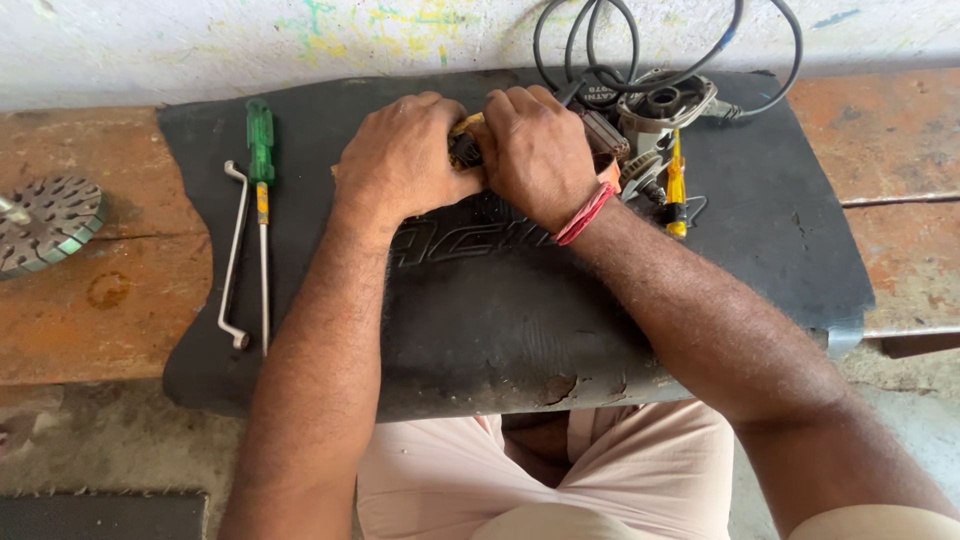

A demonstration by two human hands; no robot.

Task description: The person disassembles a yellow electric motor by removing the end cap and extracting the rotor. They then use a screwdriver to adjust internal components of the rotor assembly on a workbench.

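1. The rusty surface (120, 310) carries a black rubber mat (500, 330), and all the work sits at the mat's far edge, near the painted wall; keeping everything on the mat would likely stop small parts from rolling off.
2. A stripped power tool body (655, 115) with its black cord (640, 40) looped behind it lies just right of the hands; the cord is best kept clear of the hands.
3. The left hand (400, 160) and the right hand (535, 150) press together over a small yellow and black part (463, 140), which sits between them on the mat.
4. Both sets of fingers are curled closed around that part; most of it is hidden, so the exact hold cannot be told. A steady, even squeeze seems wise.
5. A green-handled screwdriver (261, 190) and a bent metal wrench (235, 255) lie well to the left, a yellow-handled screwdriver (676, 185) just to the right.
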